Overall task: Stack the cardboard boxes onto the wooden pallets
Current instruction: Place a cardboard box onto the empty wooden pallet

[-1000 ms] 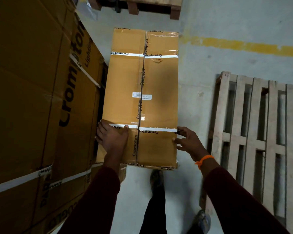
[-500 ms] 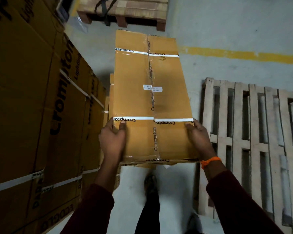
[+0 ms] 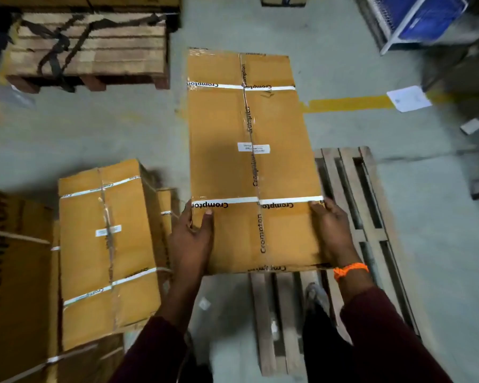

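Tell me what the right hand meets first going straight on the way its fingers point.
Likely the white printed strap across the long brown cardboard box; the right hand has its fingertips at it.

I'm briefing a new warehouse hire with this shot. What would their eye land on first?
The long Crompton-taped cardboard box in the centre, gripped at its near end by the left hand and right hand. Under and right of it lies a slatted wooden pallet; more taped boxes stand at lower left, and a yellow floor line runs behind.
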Demonstrator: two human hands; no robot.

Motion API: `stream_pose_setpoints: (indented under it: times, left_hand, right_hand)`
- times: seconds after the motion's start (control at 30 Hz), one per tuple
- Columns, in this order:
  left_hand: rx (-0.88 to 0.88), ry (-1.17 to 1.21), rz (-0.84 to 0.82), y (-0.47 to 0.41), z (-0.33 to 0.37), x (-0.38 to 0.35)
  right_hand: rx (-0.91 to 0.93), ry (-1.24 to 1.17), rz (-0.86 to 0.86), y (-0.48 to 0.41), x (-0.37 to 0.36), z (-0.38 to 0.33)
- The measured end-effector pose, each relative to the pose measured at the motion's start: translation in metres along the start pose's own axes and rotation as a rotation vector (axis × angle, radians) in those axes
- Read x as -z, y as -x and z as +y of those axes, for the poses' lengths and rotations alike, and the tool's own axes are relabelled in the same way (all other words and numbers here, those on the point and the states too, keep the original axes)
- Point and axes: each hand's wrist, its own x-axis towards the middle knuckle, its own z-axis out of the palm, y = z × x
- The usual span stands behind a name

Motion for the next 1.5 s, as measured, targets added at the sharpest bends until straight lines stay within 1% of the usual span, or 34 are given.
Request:
stream_pose_setpoints:
  times: [0.1, 0.2, 0.3, 0.37, 0.47, 0.57, 0.63, 0.73, 0.83, 0.93, 1.03, 1.1, 1.2, 1.3, 1.5]
  left_hand:
    - [0.022, 0.042, -0.027, -0.016, 0.012, -0.088]
    - [0.063, 0.11, -0.024, -0.045, -0.002, -0.173]
    - [0.12, 0.203, 0.001, -0.081, -0.046, -0.249]
    - [0.176, 0.273, -0.009, -0.103, -0.085, -0.285]
    - [0.256, 0.354, -0.073, -0.133, -0.147, -0.324]
    - [0.265, 0.362, -0.084, -0.15, -0.201, -0.353]
    - [0.258, 0.354, -0.072, -0.156, -0.228, -0.366]
    - [0.229, 0.305, -0.068, -0.171, -0.256, -0.376]
    - [0.198, 0.279, -0.057, -0.186, -0.271, -0.373]
    - [0.175, 0.258, -0.055, -0.186, -0.281, -0.364]
    - [0.154, 0.231, -0.086, -0.183, -0.287, -0.361]
    - [0.152, 0.237, -0.088, -0.184, -0.288, -0.361]
    - [0.147, 0.242, -0.082, -0.186, -0.29, -0.361]
    - [0.15, 0.233, -0.064, -0.187, -0.291, -0.361]
    - [0.145, 0.228, -0.045, -0.189, -0.287, -0.355]
  right_hand:
    - [-0.025, 0.036, -0.006, -0.074, 0.046, 0.011]
    - [-0.035, 0.067, -0.013, -0.153, 0.07, 0.038]
    - [-0.004, 0.13, -0.028, -0.231, 0.076, 0.082]
    - [0.019, 0.149, -0.053, -0.272, 0.071, 0.123]
    - [0.011, 0.149, -0.02, -0.315, 0.063, 0.178]
    - [-0.04, 0.158, -0.05, -0.344, 0.052, 0.227]
    - [-0.031, 0.158, -0.078, -0.35, 0.045, 0.251]
    - [-0.02, 0.091, -0.038, -0.361, 0.033, 0.274]
    - [-0.013, 0.133, -0.095, -0.366, 0.021, 0.295]
    - [-0.031, 0.091, -0.112, -0.36, 0.016, 0.313]
    - [-0.018, 0.07, -0.148, -0.353, 0.012, 0.313]
    - [-0.058, 0.046, -0.159, -0.354, 0.013, 0.313]
    - [-0.089, 0.098, -0.161, -0.356, 0.016, 0.315]
    - [-0.079, 0.137, -0.146, -0.355, 0.014, 0.315]
    - [-0.067, 0.118, -0.171, -0.355, 0.013, 0.326]
